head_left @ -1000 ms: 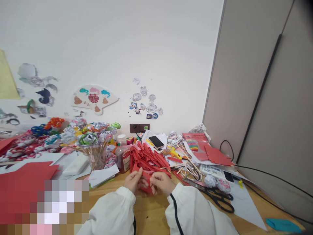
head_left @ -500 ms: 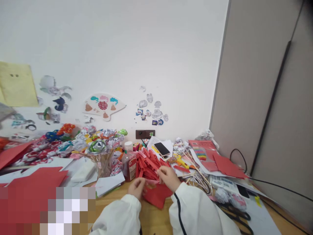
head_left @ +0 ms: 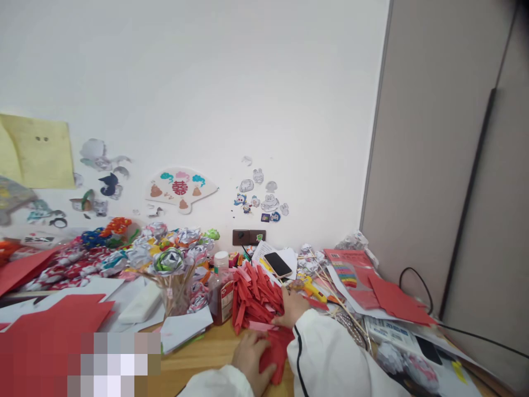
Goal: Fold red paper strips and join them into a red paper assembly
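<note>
My left hand (head_left: 253, 355) rests at the near edge of a red paper sheet (head_left: 281, 353), its fingers apart and its thumb lying on the paper. Just beyond it, a heap of folded red paper strips (head_left: 258, 292) stands on the wooden table. My right hand (head_left: 294, 309) reaches to the right side of this heap, with thumb and fingers spread against the strips. Part of the red sheet is hidden under my hands and the white right sleeve.
Left of the heap stand a bottle of dark liquid (head_left: 221, 292) and a cup of paper flowers on sticks (head_left: 169, 286). Behind lies a phone (head_left: 278, 264). A yellow glue gun (head_left: 314, 288), cords and red paper sheets (head_left: 399, 298) crowd the right. White paper (head_left: 185, 328) lies front left.
Both hands have gone from pinching at the paper to spread fingers. My left hand has moved nearer and right, onto the red sheet; my right hand is now against the strip heap.
</note>
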### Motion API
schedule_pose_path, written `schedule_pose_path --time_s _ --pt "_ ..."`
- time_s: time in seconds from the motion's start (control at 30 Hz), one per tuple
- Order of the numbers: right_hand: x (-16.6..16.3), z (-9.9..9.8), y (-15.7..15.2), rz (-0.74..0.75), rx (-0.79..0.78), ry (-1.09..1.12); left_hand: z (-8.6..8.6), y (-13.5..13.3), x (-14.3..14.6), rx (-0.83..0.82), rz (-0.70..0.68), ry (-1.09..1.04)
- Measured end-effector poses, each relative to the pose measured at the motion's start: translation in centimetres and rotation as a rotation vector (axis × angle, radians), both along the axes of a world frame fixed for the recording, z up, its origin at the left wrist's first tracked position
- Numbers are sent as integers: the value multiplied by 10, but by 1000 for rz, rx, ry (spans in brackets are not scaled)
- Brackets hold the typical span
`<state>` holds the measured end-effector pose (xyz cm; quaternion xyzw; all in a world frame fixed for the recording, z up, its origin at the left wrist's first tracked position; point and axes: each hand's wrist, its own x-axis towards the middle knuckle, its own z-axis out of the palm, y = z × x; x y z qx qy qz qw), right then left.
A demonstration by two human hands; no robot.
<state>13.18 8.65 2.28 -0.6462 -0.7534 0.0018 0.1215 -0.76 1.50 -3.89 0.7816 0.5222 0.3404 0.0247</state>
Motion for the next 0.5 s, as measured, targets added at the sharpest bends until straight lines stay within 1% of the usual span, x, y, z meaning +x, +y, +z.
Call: schedule_pose_path --time_s 0.1,0.13,0.2,0.3,0.37,0.43,0.5 --pt "0 -11 7 32 86 48 -14 4 -2 2 -53 93" --pt "0 -14 10 43 122 59 -18 5 -4 4 -84 129" --pt "-1 -17 14 65 162 67 -25 9 -7 12 -102 177" --pt "-1 -20 16 97 139 54 -31 14 -8 -26 -114 242" --pt "2 -20 15 98 94 65 -34 16 -8 -50 -88 265" --pt "6 -17 15 103 59 114 -38 18 -7 -52 -91 294" --pt "10 -9 18 115 57 177 -42 19 -6 -30 -117 332"
